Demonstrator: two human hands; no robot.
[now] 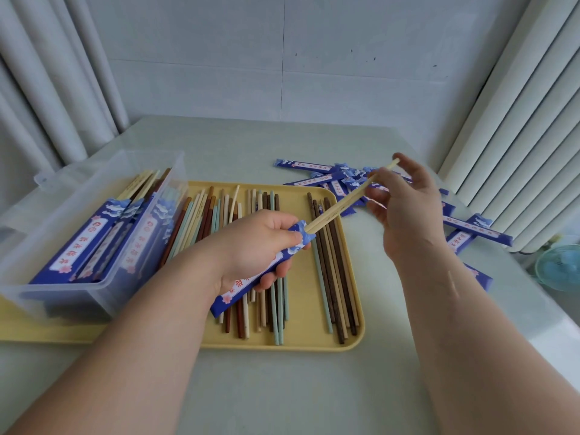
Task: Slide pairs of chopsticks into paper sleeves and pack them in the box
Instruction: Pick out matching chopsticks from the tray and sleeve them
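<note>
Several sleeved pairs already lie packed in the clear plastic box near the table's left edge. The left hand curls round a blue printed paper sleeve above the yellow plastic tray. The right hand pinches the upper end of a pale bamboo chopstick pair, its tips just inside the sleeve's mouth. Many loose brown, cream and mint chopsticks lie on the tray, and empty blue sleeves are heaped toward the far right corner. I'd judge plenty remains.

Pale wall, white curtains, grey table
</note>
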